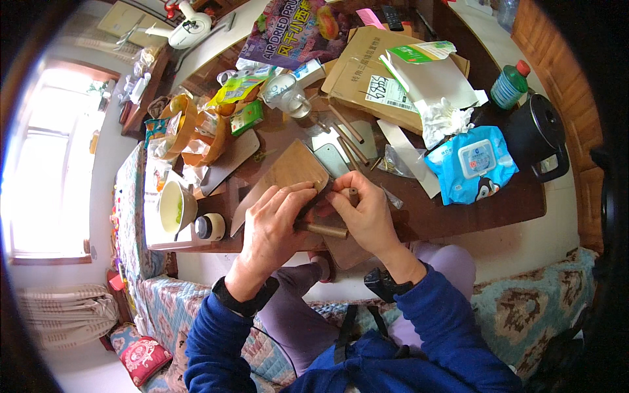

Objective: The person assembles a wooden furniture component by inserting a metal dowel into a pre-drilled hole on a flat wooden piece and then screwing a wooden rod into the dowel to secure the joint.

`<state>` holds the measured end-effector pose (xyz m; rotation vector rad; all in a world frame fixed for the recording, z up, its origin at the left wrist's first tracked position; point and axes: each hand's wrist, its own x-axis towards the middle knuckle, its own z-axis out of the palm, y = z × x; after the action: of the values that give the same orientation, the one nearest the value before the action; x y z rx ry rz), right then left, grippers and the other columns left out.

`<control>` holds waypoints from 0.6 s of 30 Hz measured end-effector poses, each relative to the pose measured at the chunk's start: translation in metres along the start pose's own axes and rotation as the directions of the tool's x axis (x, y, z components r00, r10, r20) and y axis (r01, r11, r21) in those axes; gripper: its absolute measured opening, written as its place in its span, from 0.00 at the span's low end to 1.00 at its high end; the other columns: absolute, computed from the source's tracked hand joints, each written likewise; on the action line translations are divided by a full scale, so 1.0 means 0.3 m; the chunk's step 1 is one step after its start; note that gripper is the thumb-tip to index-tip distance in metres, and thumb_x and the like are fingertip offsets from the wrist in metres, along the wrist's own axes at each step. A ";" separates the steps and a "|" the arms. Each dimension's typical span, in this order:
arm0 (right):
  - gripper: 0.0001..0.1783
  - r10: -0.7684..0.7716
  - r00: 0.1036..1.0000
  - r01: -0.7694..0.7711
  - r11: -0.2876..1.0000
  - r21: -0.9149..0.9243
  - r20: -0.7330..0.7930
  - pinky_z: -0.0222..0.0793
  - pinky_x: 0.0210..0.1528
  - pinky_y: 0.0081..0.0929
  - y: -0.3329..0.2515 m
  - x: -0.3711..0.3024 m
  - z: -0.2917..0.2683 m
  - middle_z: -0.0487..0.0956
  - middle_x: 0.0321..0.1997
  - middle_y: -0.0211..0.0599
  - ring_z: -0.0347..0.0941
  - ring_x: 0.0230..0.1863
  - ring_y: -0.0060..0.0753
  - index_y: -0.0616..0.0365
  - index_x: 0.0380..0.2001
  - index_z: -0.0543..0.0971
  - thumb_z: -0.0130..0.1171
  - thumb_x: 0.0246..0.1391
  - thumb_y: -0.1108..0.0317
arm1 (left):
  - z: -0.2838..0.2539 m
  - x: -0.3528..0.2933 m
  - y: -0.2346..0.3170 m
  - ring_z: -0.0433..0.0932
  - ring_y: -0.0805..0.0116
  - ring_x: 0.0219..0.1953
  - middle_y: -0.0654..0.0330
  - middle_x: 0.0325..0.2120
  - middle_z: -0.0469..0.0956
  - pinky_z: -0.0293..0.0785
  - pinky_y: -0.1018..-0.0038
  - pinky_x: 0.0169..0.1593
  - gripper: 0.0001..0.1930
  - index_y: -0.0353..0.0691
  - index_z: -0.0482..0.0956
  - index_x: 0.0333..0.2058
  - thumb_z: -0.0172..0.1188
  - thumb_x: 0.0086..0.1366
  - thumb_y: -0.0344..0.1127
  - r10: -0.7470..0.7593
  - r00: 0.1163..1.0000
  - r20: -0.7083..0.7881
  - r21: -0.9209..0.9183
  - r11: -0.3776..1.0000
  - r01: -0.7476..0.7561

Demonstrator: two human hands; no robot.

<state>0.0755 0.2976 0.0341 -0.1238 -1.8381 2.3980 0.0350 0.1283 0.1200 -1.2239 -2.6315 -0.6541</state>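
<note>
Left hand (278, 223): grip closed over dark strip at wooden board (288, 173); right hand (363, 213): grip pinched shut on brown rod (325, 230), at near edge of surface (472, 203); loose rods (347, 134) beyond, untouched; apparently midway.

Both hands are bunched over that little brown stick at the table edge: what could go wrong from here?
The brown stick lies at the table edge under the left hand and right hand; a slip could drop it onto the lap. Loose sticks nearby could roll if bumped.
</note>
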 end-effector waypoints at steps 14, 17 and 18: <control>0.12 0.043 0.999 -0.042 0.999 -0.033 0.031 0.75 0.33 0.26 0.014 0.009 0.004 0.83 0.29 0.34 0.78 0.30 0.21 0.66 0.42 0.80 0.61 0.67 0.65 | -0.004 0.006 -0.004 0.83 0.52 0.39 0.54 0.44 0.85 0.80 0.64 0.42 0.21 0.38 0.80 0.43 0.69 0.48 0.19 0.030 0.999 -0.037 0.028 0.999 -0.029; 0.13 0.077 0.996 -0.074 0.996 -0.056 0.053 0.74 0.32 0.25 0.002 0.001 -0.007 0.84 0.29 0.33 0.77 0.29 0.20 0.67 0.41 0.81 0.61 0.68 0.65 | -0.005 0.004 -0.007 0.83 0.52 0.39 0.54 0.44 0.85 0.80 0.64 0.42 0.22 0.37 0.80 0.44 0.69 0.47 0.19 0.037 0.999 -0.036 0.036 0.999 -0.036; 0.13 0.072 0.996 -0.072 0.997 0.002 0.059 0.74 0.32 0.24 -0.001 -0.001 -0.007 0.84 0.29 0.33 0.77 0.30 0.19 0.67 0.41 0.81 0.60 0.69 0.65 | -0.007 0.003 -0.008 0.83 0.53 0.39 0.54 0.44 0.85 0.80 0.64 0.41 0.22 0.37 0.80 0.44 0.69 0.47 0.19 0.039 0.999 -0.037 0.036 0.999 -0.038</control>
<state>0.0761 0.2998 0.0338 -0.1225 -1.8848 2.4792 0.0325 0.1265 0.1214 -1.2366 -2.5708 -0.6158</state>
